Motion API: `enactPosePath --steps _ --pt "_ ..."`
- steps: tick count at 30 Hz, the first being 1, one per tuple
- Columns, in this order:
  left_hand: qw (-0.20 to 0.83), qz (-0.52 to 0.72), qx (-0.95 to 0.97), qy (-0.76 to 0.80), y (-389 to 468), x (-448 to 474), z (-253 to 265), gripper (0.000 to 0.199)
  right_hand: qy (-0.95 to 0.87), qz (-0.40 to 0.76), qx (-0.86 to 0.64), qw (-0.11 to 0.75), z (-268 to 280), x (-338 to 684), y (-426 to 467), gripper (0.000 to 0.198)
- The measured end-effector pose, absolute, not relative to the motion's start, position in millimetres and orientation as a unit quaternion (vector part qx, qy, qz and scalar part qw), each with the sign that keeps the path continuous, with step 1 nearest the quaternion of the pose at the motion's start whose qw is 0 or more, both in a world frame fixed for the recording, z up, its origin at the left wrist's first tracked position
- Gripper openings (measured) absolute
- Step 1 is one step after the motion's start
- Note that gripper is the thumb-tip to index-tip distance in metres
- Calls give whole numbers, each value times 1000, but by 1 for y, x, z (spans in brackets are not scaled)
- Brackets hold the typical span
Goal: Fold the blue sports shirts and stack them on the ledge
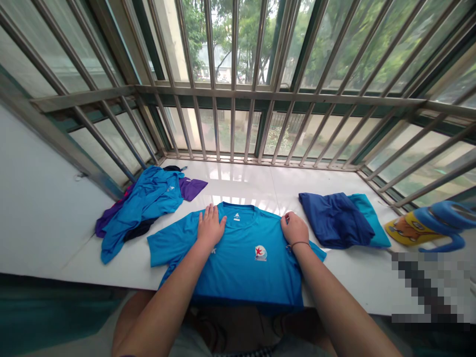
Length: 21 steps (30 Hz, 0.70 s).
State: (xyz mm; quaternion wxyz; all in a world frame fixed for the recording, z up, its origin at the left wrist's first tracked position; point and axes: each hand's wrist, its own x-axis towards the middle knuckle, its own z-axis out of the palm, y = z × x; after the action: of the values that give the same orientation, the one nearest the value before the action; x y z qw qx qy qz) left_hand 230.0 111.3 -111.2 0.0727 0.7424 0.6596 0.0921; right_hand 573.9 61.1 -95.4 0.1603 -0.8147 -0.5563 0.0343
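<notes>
A blue T-shirt (238, 267) lies spread face up on the white sill, collar toward the window, its hem hanging over the front edge. It bears a round red-and-white badge on the chest. My left hand (211, 225) rests flat on the shoulder left of the collar, fingers stretched out. At the opposite shoulder, my right hand (295, 228) has its fingers curled in on the cloth by the sleeve seam. A dark band circles that wrist. The right sleeve sticks out partly from behind my right forearm.
A loose heap of blue, purple and dark clothes (152, 193) lies at the left. Folded navy (334, 218) and teal garments (375, 223) lie at the right, near a yellow-and-blue bottle (420, 228). Metal window bars (233, 91) enclose the sill. A patch at the lower right is pixelated.
</notes>
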Motion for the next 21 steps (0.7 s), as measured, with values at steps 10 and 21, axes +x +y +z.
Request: enactPosePath --steps 10,21 --pt "69 88 737 667 126 221 -108 72 -554 28 -818 151 -91 571 60 20" --pt "113 55 869 479 134 219 -105 60 -558 23 -815 153 -92 571 60 19"
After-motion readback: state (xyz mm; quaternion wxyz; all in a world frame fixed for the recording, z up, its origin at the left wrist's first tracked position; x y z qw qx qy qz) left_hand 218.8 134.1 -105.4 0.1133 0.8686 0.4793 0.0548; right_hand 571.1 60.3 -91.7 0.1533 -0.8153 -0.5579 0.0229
